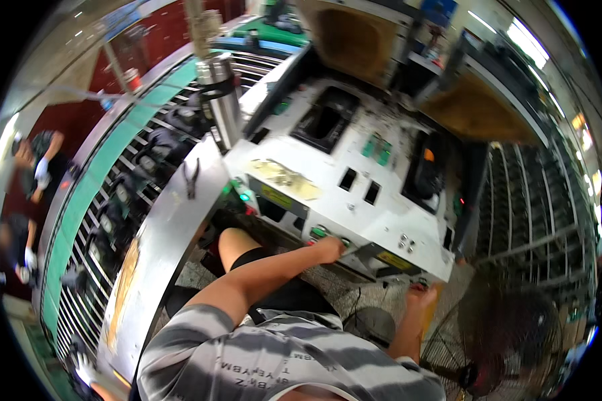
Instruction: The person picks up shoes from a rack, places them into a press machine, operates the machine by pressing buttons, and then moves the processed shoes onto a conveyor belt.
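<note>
A white two-station machine (301,155) stands in front of me. My left hand (331,249) is closed, its fingers curled at the front panel beside a green button (318,232); what lies under the fingers is hidden. At the machine's near right corner, my right hand (419,295) is closed against a small dark fitting that I cannot make out. The left station has a dark framed recess (326,120). In the right one lies a black moulded part (429,172) with an orange mark. Both padded lids, the left lid (351,43) and right lid (478,107), are raised.
Pliers (191,179) lie on the metal side table (174,214) at my left. Beyond it, a roller conveyor (80,294) carries several dark parts. People with gloved hands are at the far left. A fan (495,334) stands at lower right, near a rack (535,207).
</note>
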{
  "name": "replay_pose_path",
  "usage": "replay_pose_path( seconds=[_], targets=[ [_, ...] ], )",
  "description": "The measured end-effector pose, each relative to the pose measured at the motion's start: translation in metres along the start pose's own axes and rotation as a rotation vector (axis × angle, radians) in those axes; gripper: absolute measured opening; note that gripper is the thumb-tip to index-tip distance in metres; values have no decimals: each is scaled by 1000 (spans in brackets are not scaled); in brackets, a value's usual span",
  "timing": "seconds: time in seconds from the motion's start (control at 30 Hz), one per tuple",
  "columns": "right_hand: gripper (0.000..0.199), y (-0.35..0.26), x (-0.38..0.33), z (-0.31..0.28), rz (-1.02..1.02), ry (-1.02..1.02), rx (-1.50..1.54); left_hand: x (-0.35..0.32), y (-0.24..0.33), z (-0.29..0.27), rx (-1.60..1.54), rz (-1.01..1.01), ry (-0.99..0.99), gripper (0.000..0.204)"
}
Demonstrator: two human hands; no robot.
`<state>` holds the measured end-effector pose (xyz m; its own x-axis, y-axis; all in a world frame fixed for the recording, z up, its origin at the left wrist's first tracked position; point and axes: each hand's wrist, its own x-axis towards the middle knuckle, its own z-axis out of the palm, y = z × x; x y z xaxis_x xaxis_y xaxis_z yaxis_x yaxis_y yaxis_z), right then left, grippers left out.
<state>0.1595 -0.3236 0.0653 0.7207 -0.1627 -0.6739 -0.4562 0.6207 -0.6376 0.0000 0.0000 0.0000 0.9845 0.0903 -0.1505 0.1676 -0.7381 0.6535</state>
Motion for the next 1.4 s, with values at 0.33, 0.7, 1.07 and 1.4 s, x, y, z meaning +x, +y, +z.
replay_pose_path(
  seconds=[0.33, 0.7, 1.07, 1.4],
  targets=[
    [27, 151, 7, -44, -122, -477, -1048, -250, -106, -17, -467, -616, 739, 33],
    [13, 509, -374, 96, -589, -2327, -1109, -656, -161, 37, -922, -884, 2083, 21],
    [19, 661, -518, 2, -1242, -2671, -878, -890, -292, -50, -737, -1072, 2489, 47],
    [20, 668, -522, 12, -1233, -2679, -940, -957, -386, -108, -674, -1049, 2594, 75]
  ],
)
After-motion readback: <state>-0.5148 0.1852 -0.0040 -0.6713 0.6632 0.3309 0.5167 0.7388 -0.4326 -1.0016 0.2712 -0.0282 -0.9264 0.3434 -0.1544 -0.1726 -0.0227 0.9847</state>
